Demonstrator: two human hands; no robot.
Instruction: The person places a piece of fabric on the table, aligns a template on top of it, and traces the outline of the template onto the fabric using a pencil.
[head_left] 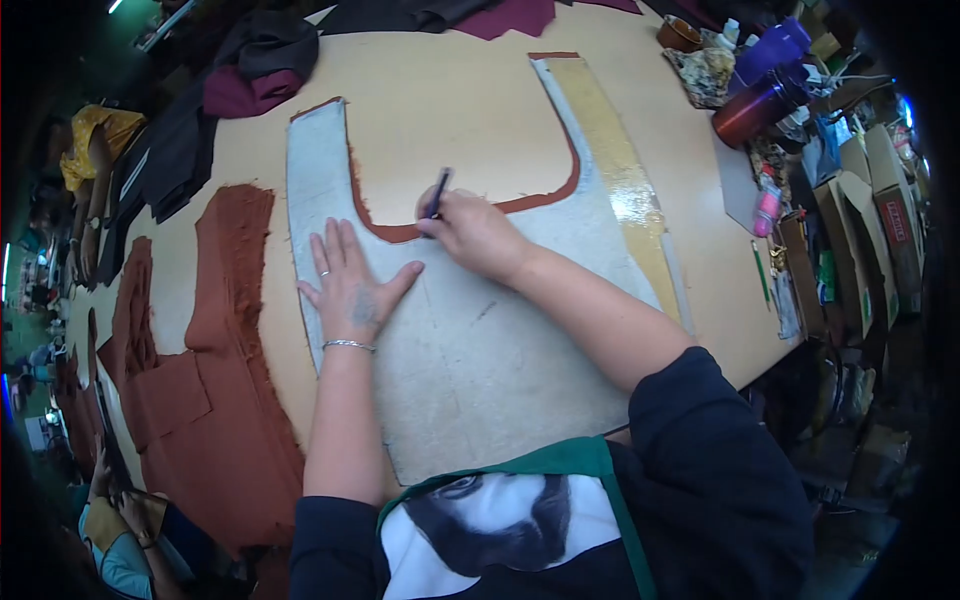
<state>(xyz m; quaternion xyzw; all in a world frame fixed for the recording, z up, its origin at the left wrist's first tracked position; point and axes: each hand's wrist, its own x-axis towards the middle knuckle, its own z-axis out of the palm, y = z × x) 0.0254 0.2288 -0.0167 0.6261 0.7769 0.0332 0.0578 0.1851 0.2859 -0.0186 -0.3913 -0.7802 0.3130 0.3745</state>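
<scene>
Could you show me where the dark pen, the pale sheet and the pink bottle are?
Dark pen (440,187): head view, upper part of its barrel.
Pale sheet (500,370): head view, its broad middle.
Pink bottle (767,208): head view, middle of its side.

Bottles (772,50) and boxes (893,218) crowd the right side.
A brown cup (680,36) sits beyond the red flask (744,116); a green pencil (761,271) lies near the pink bottle (767,206).

Fingers (462,205) of the right hand (484,236) partly hide the pen (441,184); the top edge crops maroon cloth (512,17).
</scene>
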